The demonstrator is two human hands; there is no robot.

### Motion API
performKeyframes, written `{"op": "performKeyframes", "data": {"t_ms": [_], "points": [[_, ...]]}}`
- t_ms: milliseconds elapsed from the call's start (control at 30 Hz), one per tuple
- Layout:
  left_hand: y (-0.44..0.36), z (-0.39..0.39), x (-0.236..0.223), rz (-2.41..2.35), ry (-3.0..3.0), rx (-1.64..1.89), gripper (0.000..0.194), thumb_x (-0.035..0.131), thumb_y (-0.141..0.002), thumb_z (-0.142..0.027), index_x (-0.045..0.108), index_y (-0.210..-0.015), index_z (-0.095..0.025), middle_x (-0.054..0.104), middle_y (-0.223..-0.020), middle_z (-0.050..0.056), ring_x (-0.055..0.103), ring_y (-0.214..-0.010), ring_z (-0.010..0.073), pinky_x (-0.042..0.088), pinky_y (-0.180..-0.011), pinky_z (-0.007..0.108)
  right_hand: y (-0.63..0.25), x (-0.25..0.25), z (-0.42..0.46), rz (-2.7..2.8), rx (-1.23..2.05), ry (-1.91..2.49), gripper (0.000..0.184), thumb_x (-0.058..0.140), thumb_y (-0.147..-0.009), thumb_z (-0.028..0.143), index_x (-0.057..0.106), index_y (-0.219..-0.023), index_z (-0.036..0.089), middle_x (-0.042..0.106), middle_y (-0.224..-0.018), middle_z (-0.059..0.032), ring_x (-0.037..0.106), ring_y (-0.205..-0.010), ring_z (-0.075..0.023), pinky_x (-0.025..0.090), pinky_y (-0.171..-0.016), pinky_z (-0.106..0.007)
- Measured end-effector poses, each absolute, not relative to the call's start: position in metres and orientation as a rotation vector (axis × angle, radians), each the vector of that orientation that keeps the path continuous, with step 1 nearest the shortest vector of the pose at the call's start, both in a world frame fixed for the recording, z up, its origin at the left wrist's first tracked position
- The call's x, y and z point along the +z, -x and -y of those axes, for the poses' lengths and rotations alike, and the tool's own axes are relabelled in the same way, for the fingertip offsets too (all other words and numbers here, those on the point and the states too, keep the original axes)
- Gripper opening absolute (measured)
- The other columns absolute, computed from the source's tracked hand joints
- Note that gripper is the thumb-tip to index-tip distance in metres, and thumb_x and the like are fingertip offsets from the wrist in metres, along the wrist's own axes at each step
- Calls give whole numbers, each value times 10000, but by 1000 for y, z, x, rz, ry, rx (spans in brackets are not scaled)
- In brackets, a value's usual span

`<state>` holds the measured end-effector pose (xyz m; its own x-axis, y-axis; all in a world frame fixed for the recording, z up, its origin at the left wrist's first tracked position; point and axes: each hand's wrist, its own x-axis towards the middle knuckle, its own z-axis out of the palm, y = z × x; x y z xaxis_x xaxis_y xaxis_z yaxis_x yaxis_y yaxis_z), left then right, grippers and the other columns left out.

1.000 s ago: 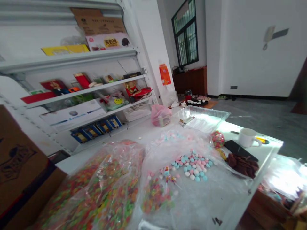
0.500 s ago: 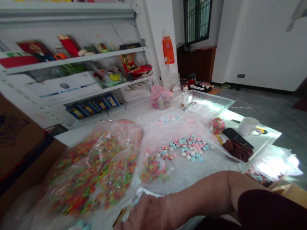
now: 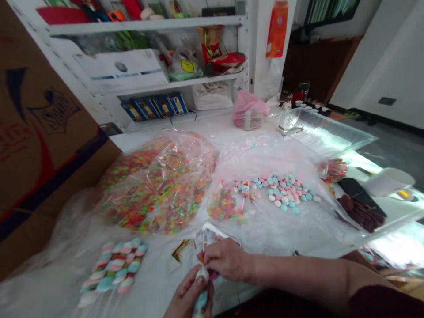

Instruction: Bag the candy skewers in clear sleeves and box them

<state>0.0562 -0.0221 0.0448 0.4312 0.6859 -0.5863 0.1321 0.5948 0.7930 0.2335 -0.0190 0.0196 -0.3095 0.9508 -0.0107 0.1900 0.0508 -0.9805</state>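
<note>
Where the two hands meet, low in the view, a short stack of pale blue and white round candies [image 3: 201,300] is held up over the white desk [image 3: 202,126]. Left hand [image 3: 186,295]: fingers wrapped around the stack. Right hand [image 3: 230,260]: fingers pinched on its top end; fine detail blurred. Just behind the right hand, a clear plastic bag with a white edge [image 3: 207,236], contents partly hidden. Left of it, a bent gold foil strip [image 3: 180,251]. Farther left, a bundle of pink, white and blue candy skewers on white sticks [image 3: 115,265], lying flat. Beyond: a large clear bag of red, orange and green ring candies [image 3: 162,181]; to its right, loose pink, white and blue candy discs [image 3: 288,192]. Far left, a tilted brown cardboard box [image 3: 49,132]. Far right, a white mug [image 3: 386,182].
</note>
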Motion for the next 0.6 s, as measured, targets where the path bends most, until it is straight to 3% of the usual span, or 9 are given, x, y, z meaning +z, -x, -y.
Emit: {"op": "performKeyframes", "data": {"t_ms": [133,233,300,467,533,600], "points": [[-52,12,56,-938,-1518,271,212,712,-703,-354,720,-845,-198,701,-793,30,617,-742,195,457,-671,237,-243,23,34,1198,2193,1081,232,441,-795,359,560,-749,164,561,-599,11,505,-449,-111,442,-501,-236],[-57,16,62,-925,-1835,112,143,679,-718,-260,744,-846,-254,703,-759,9,630,-743,213,439,-710,248,-253,37,48,1229,2248,1145,156,506,-760,325,561,-769,180,572,-624,31,511,-442,-94,435,-498,-207],[-65,24,62,-986,-1987,148,144,674,-718,-235,739,-843,-266,692,-729,14,630,-713,213,445,-711,262,-264,50,58,1526,1955,1342,96,501,-748,238,541,-680,183,539,-576,38,511,-461,-94,414,-500,-190],[-61,30,46,-1371,-2068,825,305,571,-825,-284,662,-1109,-218,632,-1154,112,542,-1123,255,392,-979,370,-325,64,73,1711,960,1840,217,404,-870,294,563,-750,207,574,-607,14,553,-529,-131,420,-570,-235],[-48,27,33,-1562,-1920,893,282,534,-840,-293,669,-1065,-191,641,-1104,117,578,-1051,243,427,-936,366,-353,57,74,1518,599,2068,245,387,-897,329,595,-847,208,616,-681,-18,578,-579,-160,437,-614,-271],[-35,24,18,-1642,-1758,819,223,528,-823,-287,692,-931,-182,670,-955,92,622,-884,218,471,-823,338,-368,48,74,1493,151,2265,274,393,-909,319,613,-1010,191,657,-898,-93,608,-764,-224,439,-704,-330]]}}
